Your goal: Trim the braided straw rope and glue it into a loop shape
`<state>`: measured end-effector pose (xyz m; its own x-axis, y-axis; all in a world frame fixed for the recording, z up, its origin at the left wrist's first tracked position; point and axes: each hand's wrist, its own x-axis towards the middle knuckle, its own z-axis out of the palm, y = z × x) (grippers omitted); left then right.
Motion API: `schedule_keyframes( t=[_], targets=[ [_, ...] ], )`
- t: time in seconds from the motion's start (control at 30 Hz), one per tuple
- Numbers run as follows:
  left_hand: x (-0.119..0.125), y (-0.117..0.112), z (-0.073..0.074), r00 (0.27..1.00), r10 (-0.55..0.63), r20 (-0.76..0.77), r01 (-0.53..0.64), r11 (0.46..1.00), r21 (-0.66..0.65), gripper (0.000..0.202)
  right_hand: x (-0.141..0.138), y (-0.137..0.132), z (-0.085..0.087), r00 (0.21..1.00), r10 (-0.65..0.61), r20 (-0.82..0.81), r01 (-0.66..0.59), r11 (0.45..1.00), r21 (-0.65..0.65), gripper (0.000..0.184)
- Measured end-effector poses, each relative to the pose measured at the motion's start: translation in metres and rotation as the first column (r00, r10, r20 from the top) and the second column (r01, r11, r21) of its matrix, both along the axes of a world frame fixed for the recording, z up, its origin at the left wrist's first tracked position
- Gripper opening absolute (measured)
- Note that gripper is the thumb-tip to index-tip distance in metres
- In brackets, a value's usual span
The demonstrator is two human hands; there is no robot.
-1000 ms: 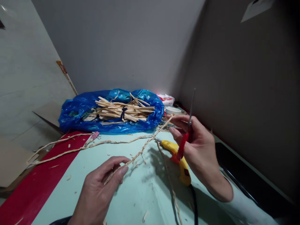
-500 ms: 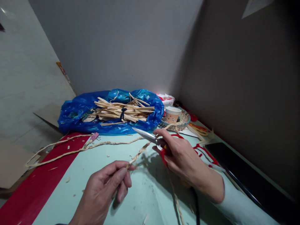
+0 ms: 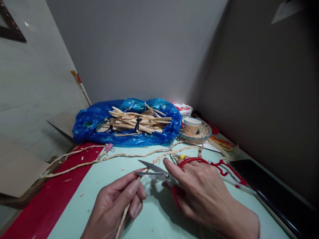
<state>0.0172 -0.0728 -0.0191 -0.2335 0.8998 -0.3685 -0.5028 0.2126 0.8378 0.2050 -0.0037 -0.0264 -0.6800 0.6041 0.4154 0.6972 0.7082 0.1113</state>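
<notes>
Between the thumb and fingers of my left hand [image 3: 122, 196] is a twisted straw cord [image 3: 159, 157], one end trailing down toward me and the rest running up across the table. My right hand [image 3: 201, 186] grips red-handled scissors [image 3: 159, 172], thumb and fingers around the handles. The blades are parted and lie across the cord just beyond my left fingertips. A second length of cord [image 3: 127, 155] loops to the left, held by a pink binder clip [image 3: 108, 148] near the red strip.
A blue plastic bag [image 3: 87, 121] at the back holds a tied bundle of dry straw [image 3: 152, 122]. Right of it are a paper cup [image 3: 191, 126] and a woven basket [image 3: 206, 132]. A black phone-like slab [image 3: 269, 189] lies far right; straw scraps dot the table.
The scissors have moved down toward my left fingertips, and their blades have opened around the cord. The cord's tail now hangs visibly below my left hand. The view has shifted slightly left.
</notes>
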Motion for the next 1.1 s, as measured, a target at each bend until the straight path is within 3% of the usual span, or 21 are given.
schedule_keyframes(
  t=[0.13,0.33,0.47,0.67,0.87,1.1],
  targets=[
    [0.0003,0.001,0.0045,0.995,-0.032,0.091,0.032,0.999,-0.002,0.03,-0.0009,-0.0007,0.0004,1.0,0.014,0.019,-0.013,1.0,-0.009,0.046],
    [-0.0004,0.0022,0.0015,0.99,-0.114,0.082,0.107,0.991,0.075,0.027,-0.0017,-0.001,0.0002,0.999,0.024,0.04,-0.025,1.0,0.018,0.05],
    [-0.0003,-0.0008,0.003,0.989,-0.144,0.035,0.144,0.989,0.022,0.02,-0.0007,0.0004,-0.0004,0.999,-0.018,0.043,0.015,0.998,0.058,0.045],
    [0.0016,-0.0027,0.0085,0.996,-0.085,0.001,0.085,0.995,-0.05,0.023,0.0012,0.0011,-0.0009,0.999,-0.008,0.045,0.005,0.998,0.065,0.05],
    [0.0024,-0.003,0.0066,0.997,-0.071,-0.028,0.068,0.995,-0.073,0.024,0.0006,0.0009,-0.0009,0.998,0.015,0.063,-0.01,0.998,-0.067,0.039],
    [-0.0003,-0.0036,0.0008,0.994,-0.096,-0.049,0.094,0.995,-0.041,0.025,-0.0005,0.0,-0.0018,0.997,0.049,0.055,-0.044,0.995,-0.089,0.024]
  ],
)
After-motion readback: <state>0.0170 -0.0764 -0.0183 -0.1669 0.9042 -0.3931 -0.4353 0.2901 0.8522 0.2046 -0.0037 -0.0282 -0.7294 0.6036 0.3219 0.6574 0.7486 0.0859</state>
